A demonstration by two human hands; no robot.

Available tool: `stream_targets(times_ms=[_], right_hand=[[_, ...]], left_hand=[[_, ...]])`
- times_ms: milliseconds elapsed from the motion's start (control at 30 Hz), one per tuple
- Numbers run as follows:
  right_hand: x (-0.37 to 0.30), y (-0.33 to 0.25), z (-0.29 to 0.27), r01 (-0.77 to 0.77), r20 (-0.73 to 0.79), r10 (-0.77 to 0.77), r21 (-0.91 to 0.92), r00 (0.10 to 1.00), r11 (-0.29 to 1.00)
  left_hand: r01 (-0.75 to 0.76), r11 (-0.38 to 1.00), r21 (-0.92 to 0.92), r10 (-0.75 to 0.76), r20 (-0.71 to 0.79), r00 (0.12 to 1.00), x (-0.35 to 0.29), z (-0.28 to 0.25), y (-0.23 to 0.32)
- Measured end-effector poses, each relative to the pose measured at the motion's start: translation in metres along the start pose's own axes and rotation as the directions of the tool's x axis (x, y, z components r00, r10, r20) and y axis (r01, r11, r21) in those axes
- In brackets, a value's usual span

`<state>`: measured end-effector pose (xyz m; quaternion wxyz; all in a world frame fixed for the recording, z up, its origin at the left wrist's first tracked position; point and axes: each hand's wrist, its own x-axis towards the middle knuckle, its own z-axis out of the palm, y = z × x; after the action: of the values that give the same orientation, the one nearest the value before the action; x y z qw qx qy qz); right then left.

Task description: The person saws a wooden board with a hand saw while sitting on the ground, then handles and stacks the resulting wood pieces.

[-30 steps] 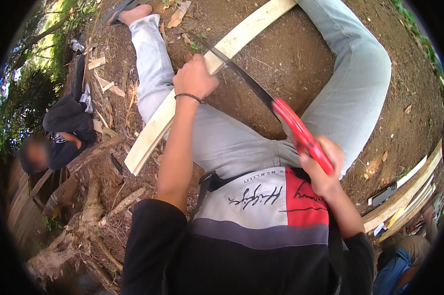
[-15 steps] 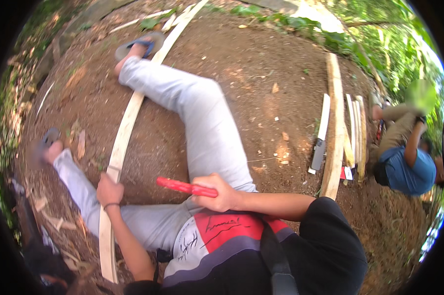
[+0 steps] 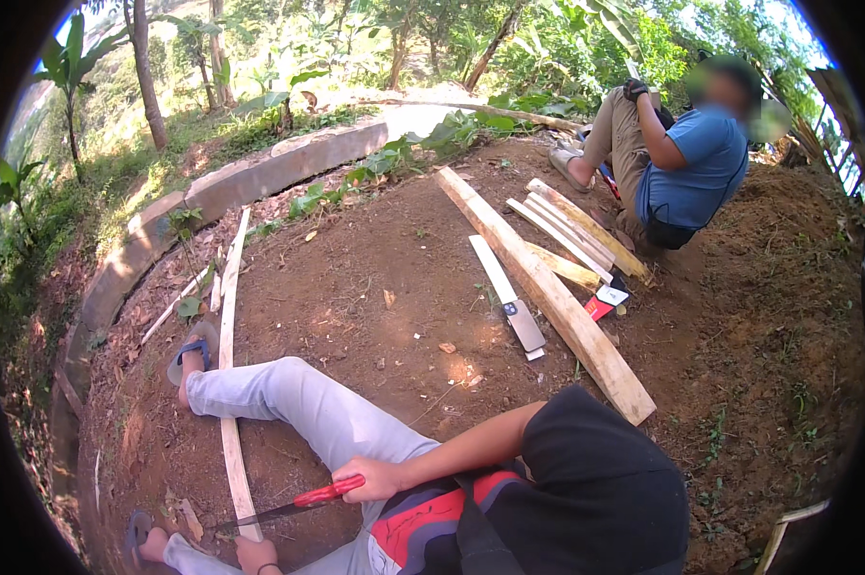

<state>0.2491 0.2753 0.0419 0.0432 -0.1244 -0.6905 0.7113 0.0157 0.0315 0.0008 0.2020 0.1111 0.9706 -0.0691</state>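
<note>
My right hand [image 3: 367,479] is wrapped round the red handle [image 3: 329,491] of a long, dark-bladed cutting tool. Its thin blade [image 3: 277,513] points left and crosses the pale wooden strip [image 3: 228,369] just above my left hand; whether it touches the wood I cannot tell. At the lower edge, my left hand [image 3: 257,556] grips the near end of that strip. The strip runs away from me over the soil, past my bent leg [image 3: 308,393] and beside my sandalled foot [image 3: 193,362]. Part of my left hand is cut off by the picture's edge.
To the right lies a thick wooden beam [image 3: 552,297], with several narrower battens [image 3: 571,230] beyond it. A phone [image 3: 523,326] rests on a white strip [image 3: 491,266]. A person in a blue shirt [image 3: 696,163] sits at the far right. A low concrete kerb [image 3: 279,168] curves behind.
The view has swung up and right, showing more background. My right hand still holds the red handle, and the dark blade now shows across the strip. My left hand stays on the wood.
</note>
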Motion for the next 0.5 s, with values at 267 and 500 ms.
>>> stream_targets(times_ms=[267,500], right_hand=[[-0.0017,0.0058,0.0053,0.006,-0.011,-0.006,0.008,1.000,1.000],[-0.0032,0.0067,0.0037,0.012,-0.012,-0.012,0.005,1.000,1.000]], left_hand=[[0.014,1.000,-0.021,-0.014,0.016,1.000,-0.0034,-0.0062,0.0013],[0.011,1.000,-0.028,-0.011,-0.008,1.000,-0.0035,-0.0015,0.0018]])
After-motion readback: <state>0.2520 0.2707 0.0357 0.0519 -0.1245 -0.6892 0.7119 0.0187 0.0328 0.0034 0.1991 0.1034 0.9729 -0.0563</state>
